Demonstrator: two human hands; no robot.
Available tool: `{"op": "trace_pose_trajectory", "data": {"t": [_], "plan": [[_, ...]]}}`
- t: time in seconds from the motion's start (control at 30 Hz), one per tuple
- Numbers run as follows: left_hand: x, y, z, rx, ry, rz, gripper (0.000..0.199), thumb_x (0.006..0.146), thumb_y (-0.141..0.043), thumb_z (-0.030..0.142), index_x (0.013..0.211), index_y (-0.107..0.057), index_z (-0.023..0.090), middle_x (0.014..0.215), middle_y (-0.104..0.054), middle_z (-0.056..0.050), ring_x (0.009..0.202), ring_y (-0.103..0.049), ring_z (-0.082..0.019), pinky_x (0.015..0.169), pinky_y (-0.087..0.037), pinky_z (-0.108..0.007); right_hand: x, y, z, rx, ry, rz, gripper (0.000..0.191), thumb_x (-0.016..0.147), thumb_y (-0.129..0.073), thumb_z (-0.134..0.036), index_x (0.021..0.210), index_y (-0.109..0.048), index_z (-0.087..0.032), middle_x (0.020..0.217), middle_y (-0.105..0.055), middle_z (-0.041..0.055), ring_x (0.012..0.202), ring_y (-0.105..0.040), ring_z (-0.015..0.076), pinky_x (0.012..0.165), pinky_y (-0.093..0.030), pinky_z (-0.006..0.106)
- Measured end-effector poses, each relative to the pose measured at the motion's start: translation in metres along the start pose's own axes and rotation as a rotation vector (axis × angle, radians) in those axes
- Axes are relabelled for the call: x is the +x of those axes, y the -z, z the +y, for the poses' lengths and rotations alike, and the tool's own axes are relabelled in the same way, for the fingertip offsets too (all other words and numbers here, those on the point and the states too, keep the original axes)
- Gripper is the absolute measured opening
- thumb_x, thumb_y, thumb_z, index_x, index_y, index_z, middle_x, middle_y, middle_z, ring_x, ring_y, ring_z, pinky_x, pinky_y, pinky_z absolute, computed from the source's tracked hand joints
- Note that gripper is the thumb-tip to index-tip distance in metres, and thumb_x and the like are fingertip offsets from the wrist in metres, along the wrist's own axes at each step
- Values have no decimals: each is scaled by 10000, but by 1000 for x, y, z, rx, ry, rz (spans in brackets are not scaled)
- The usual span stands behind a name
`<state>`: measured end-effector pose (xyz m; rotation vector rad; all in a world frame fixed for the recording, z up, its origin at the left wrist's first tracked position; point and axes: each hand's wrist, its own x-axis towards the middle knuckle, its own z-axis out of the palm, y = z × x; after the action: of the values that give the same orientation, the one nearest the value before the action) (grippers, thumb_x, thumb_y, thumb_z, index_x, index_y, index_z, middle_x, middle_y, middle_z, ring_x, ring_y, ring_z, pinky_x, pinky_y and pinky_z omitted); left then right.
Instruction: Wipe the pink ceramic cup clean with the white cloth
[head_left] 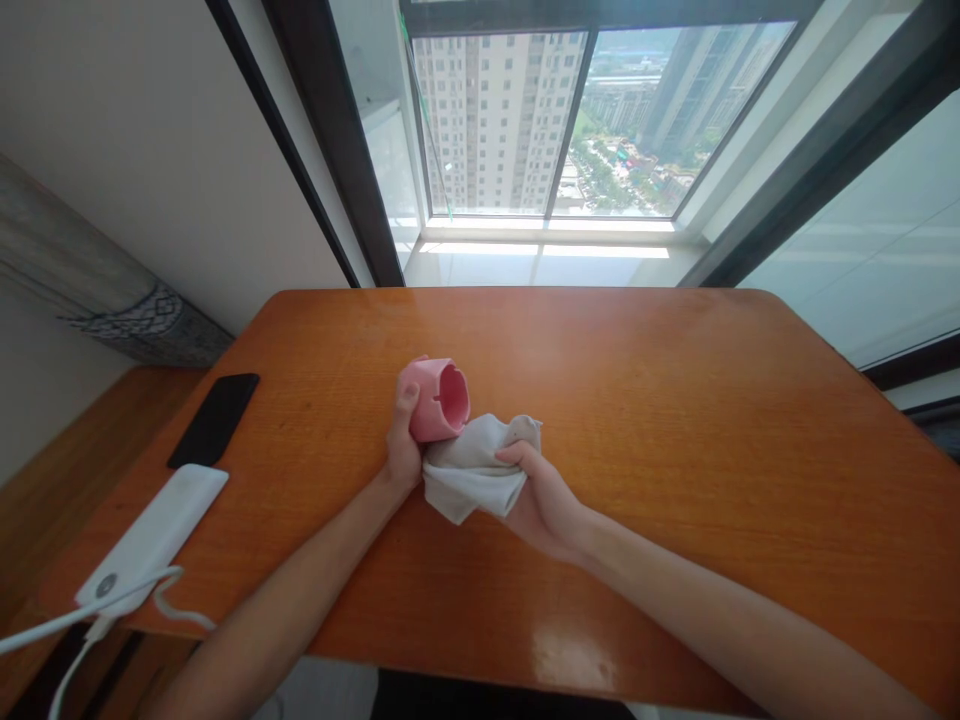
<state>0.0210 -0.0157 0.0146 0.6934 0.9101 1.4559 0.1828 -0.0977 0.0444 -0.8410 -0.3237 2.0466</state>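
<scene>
A pink cup-like object (430, 402) is tilted on its side above the table, its opening facing right. My left hand (405, 435) is wrapped round its left side, with the thumb on the near face. A crumpled white cloth (476, 462) hangs just below and right of the pink object, close against its lower edge. My right hand (541, 500) grips the cloth from the right, thumb on top; its other fingers are mostly hidden under the fabric.
The wooden table (637, 420) spreads around both hands. At its left side lie a black phone (214, 420) and a white power bank (154, 535) with white cables (60, 628). Beyond the far edge is a window (555, 130); a curtain (112, 275) hangs at left.
</scene>
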Motion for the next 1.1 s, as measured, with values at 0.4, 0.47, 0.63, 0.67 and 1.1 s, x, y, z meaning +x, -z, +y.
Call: {"op": "trace_pose_trajectory", "data": {"t": [0.4, 0.47, 0.63, 0.67, 1.1], "plan": [[-5, 14, 11, 232, -289, -255, 627, 877, -841, 516, 1438, -606, 366, 1534, -548, -61, 1189, -626, -252, 861, -622, -324, -8, -2, -8, 190, -94, -80, 251, 910, -641, -307, 1111, -730, -188, 1071, -851, 72, 953, -779, 218, 929, -624, 334], [-3, 15, 11, 256, -331, -269, 648, 863, -849, 529, 1441, -607, 364, 1551, -524, -63, 1257, -602, -268, 917, -618, -333, -11, -3, -8, 183, -92, -79, 241, 908, -652, -317, 1100, -728, -194, 1040, -851, 66, 907, -778, 213, 899, -629, 329], [8, 15, 4, 163, -356, -201, 661, 833, -873, 588, 1383, -631, 312, 1496, -575, -72, 1236, -629, -280, 942, -600, -356, -20, -10, -24, 105, -80, -60, 286, 873, -667, -353, 1091, -743, -184, 980, -851, 80, 953, -809, 273, 874, -648, 375], [10, 15, 2, 146, -368, -184, 663, 820, -889, 587, 1359, -642, 291, 1461, -603, -74, 1236, -630, -283, 973, -587, -364, -22, -11, -30, 78, -59, -47, 287, 856, -677, -368, 1068, -747, -189, 962, -851, 86, 994, -815, 305, 904, -654, 413], [0, 5, -1, -13, 95, -215, 600, 922, -726, 651, 1331, -713, 213, 1307, -797, -115, 1122, -781, -294, 909, -640, -397, -4, -9, -91, -24, 615, 236, 429, 800, -796, -232, 1227, -765, -243, 1239, -845, 50, 1382, -713, 332, 1164, -610, 487]]}}
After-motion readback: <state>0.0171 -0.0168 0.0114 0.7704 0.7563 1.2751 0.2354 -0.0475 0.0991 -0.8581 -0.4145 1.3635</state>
